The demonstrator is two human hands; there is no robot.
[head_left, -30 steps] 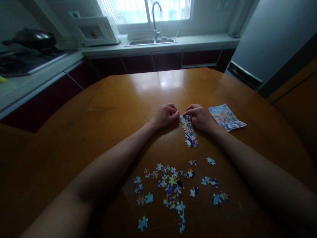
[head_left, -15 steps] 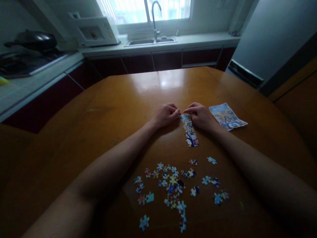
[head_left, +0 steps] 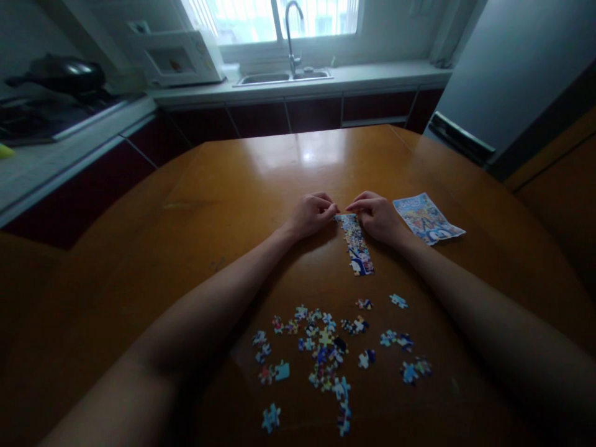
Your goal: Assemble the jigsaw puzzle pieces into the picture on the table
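A narrow strip of joined jigsaw puzzle pieces (head_left: 357, 245) lies on the wooden table, its far end between my two hands. My left hand (head_left: 313, 213) is closed at the strip's far left corner, thumb and forefinger pinched on a small puzzle piece (head_left: 338, 218) that is mostly hidden. On the other side, my right hand (head_left: 376, 216) has curled fingers gripping the strip's far right corner, the forefinger pointing along its top edge. Nearer to me, many loose puzzle pieces (head_left: 326, 338) lie scattered between my forearms.
Right of my right hand lies a creased picture sheet (head_left: 427, 218). The brown table (head_left: 223, 180) reaches toward a counter with a sink (head_left: 265, 79) and a white microwave (head_left: 179, 59). A dark pan (head_left: 65, 74) sits on the stove at the left. A fridge (head_left: 507, 81) stands at the right.
The piece at my left fingertips now sits level with the strip's far edge. Both hands have barely moved; the loose pieces lie as before.
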